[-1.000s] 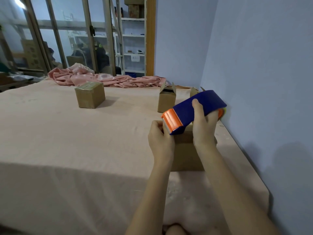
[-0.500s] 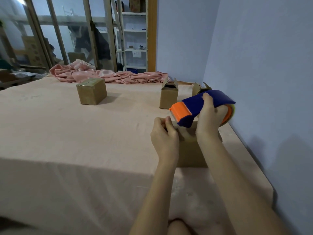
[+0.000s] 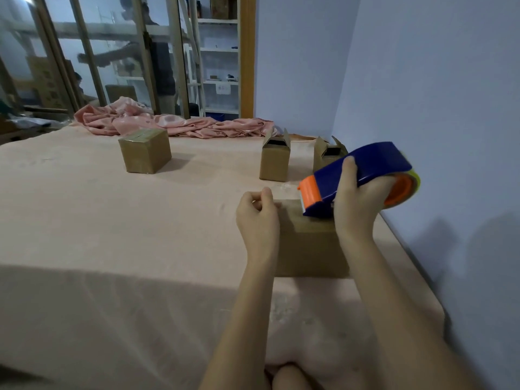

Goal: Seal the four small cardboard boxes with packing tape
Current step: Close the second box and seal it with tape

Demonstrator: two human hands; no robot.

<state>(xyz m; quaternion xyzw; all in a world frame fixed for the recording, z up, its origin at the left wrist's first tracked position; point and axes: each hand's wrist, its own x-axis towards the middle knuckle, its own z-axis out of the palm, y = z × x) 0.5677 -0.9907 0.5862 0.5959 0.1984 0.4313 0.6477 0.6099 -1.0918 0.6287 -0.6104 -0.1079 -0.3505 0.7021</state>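
1. Four small brown cardboard boxes stand on the tabletop, which a pale pink cloth covers. What is inside them cannot be seen.
2. The sealed cardboard box near the far edge, left of the middle, has shiny tape over its closed top.
3. Two open cardboard boxes stand toward the far right corner with their flaps up: the left open box and the right open box, partly hidden behind the dispenser.
4. The near cardboard box stands close to the right edge, with its flaps closed, between the two hands.
5. The right hand grips the blue and orange tape dispenser; its fingers curl around the body, and the orange front end is at the box top.
6. The left hand lies against the left side of this box with curled fingers; whether they pinch tape I cannot tell.
7. A crumpled pink fabric lies along the far edge.
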